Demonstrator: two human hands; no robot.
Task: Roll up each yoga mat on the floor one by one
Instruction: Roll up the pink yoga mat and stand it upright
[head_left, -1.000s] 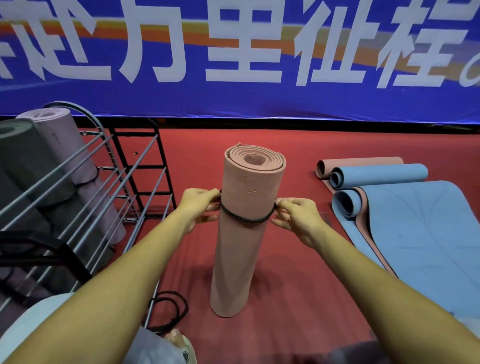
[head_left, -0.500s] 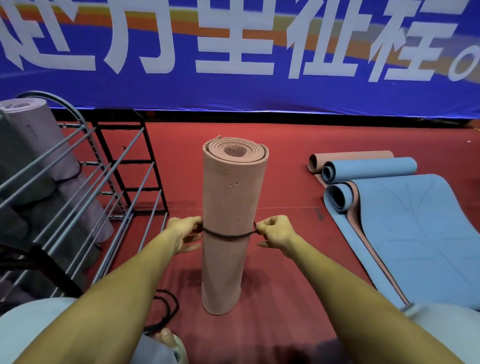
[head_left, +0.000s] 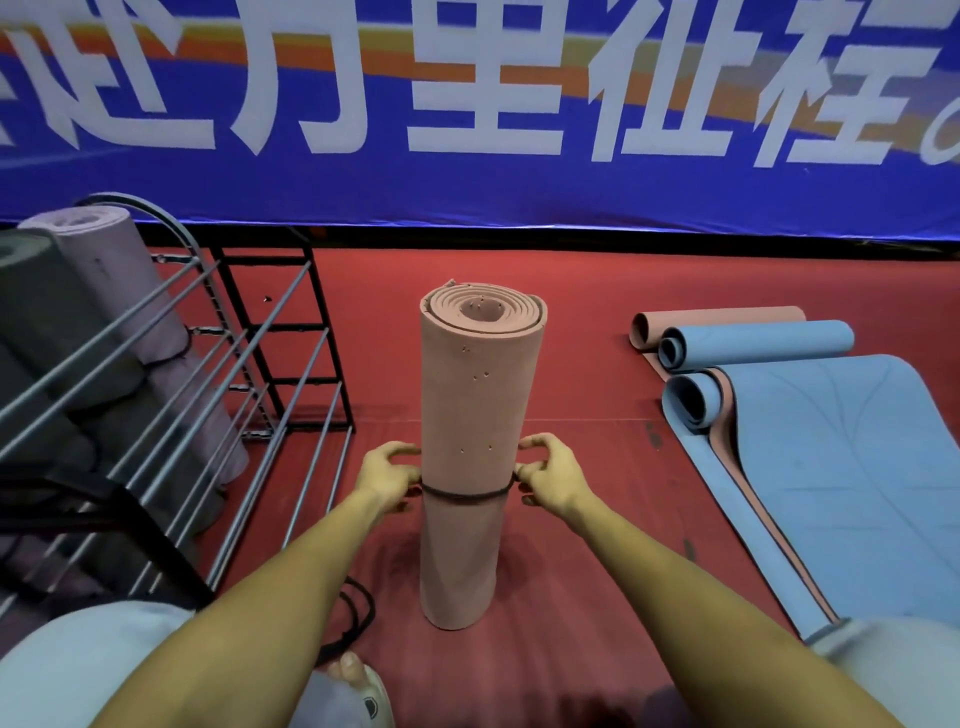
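Both hands, left (head_left: 390, 474) and right (head_left: 551, 475), pinch a dark elastic band (head_left: 466, 496) around the rolled pink mat (head_left: 475, 415), which stands upright on the red floor (head_left: 582, 545). Best to seat the band level and release both sides together, so the roll stays tight. Beyond, a blue mat (head_left: 831, 467) is still mostly unrolled.

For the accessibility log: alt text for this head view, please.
Both hands, left hand and right hand, pinch a black band around an upright rolled pink mat on the red floor. A rack of rolled mats stands left; a partly unrolled blue mat lies right.
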